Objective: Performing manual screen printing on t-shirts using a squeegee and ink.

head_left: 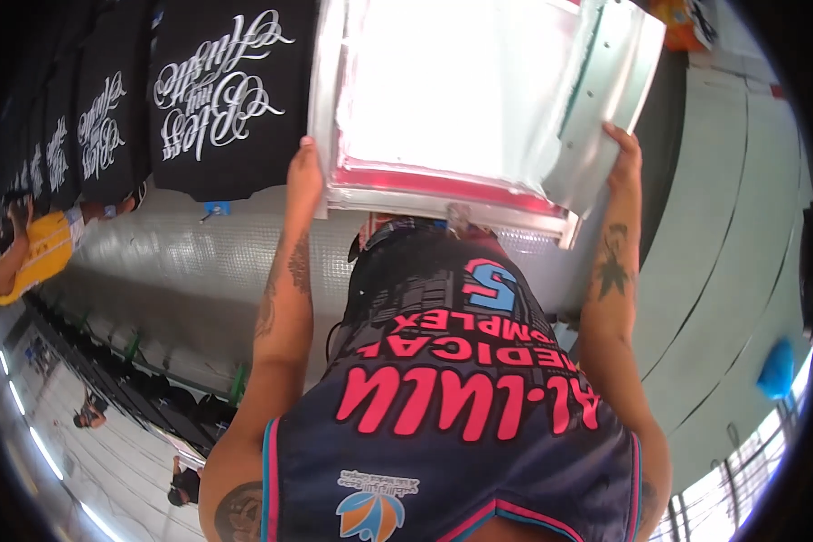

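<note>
A screen printing frame [328, 108] with metal rails and a bright white mesh lies in front of me. Red tape [406, 181] runs along its near edge. My left hand [304, 176] is closed on the frame's left rail, thumb up. Along the right side lies a wide, pale metal squeegee [610, 77] with a row of small screws and a greenish strip. My right hand [625, 155] is closed over this side's outer edge, thumb on the metal. What its fingers grip underneath is hidden.
Black shirts [212, 99] with white script prints lie in a row to the left along a shiny grey surface [208, 262]. A person in yellow [41, 257] stands at the far left. A blue bag-like thing [775, 369] is on the right.
</note>
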### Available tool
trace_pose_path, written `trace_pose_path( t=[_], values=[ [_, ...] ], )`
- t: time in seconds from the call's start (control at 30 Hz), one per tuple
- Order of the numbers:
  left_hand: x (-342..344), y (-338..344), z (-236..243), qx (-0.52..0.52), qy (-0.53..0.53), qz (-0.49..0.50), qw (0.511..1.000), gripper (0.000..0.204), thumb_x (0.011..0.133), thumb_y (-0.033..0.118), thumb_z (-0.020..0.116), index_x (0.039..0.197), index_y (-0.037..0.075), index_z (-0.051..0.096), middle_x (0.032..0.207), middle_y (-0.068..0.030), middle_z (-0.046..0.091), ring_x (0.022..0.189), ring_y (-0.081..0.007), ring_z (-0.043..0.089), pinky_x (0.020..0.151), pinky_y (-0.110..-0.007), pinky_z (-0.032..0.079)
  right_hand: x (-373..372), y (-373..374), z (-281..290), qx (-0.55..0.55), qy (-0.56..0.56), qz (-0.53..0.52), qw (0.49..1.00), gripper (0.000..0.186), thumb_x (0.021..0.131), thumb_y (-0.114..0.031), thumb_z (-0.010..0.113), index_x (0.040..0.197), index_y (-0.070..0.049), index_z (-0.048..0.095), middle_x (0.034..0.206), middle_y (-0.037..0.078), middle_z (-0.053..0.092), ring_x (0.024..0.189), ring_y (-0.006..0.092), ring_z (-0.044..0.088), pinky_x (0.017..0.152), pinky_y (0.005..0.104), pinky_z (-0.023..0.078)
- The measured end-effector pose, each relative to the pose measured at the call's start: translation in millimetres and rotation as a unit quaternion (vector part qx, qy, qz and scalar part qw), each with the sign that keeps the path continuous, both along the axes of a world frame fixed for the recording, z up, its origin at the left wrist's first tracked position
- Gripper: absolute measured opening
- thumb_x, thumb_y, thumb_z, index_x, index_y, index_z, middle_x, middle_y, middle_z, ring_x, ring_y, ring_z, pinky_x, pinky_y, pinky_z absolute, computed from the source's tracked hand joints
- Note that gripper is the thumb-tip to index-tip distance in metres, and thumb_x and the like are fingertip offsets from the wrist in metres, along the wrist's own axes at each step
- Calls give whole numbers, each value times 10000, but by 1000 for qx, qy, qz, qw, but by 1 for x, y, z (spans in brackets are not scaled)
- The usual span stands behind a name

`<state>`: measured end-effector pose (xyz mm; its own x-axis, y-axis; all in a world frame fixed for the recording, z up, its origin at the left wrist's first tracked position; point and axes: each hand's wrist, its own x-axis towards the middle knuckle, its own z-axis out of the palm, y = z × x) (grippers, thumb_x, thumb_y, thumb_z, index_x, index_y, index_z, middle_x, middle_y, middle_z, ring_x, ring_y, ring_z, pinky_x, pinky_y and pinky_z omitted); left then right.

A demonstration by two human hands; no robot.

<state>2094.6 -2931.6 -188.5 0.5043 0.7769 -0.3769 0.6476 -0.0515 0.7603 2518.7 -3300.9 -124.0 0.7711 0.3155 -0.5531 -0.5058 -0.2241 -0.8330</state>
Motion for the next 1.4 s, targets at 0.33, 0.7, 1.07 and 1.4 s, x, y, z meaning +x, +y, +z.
trace_pose_path(
  t=[0.33, 0.7, 1.07, 1.4],
  values=[
    [61, 56, 29, -225, -33, 45, 973, 749, 1028, 598, 461, 1423, -37, 500, 1369, -172, 591, 1253, -253, 559, 1052, -349, 434, 67, 223, 78, -317, -515, 421, 676, 416, 841, -269, 700, 1227, -114, 682, 1030, 152, 722, 969, 336, 686, 848, 449, 520],
    [140, 43, 55, 440, 3, -365, 820, 563, 745, 29, 678, 1297, 96, 596, 1253, -93, 575, 1207, -296, 532, 1055, -446, 386, -104, 132, -7, -249, -675, 348, 601, 318, 752, -119, 675, 1066, -162, 651, 985, 13, 631, 906, 266, 580, 786, 437, 426],
    [17, -50, 124, 314, -20, -400, 861, 425, 650, -26, 716, 1059, 88, 689, 977, -60, 599, 951, -291, 558, 845, -412, 434, -187, -18, 68, -340, -531, 298, 717, 195, 660, -110, 738, 847, -127, 687, 881, 26, 641, 872, 255, 626, 838, 427, 446],
    [56, -53, 99, 377, 74, -340, 858, 272, 669, 4, 676, 925, 91, 645, 963, -67, 617, 940, -314, 596, 715, -468, 581, -157, 1, 44, -312, -585, 280, 694, 176, 561, -108, 691, 728, -136, 643, 703, 50, 596, 685, 272, 600, 660, 422, 474]
  ],
)
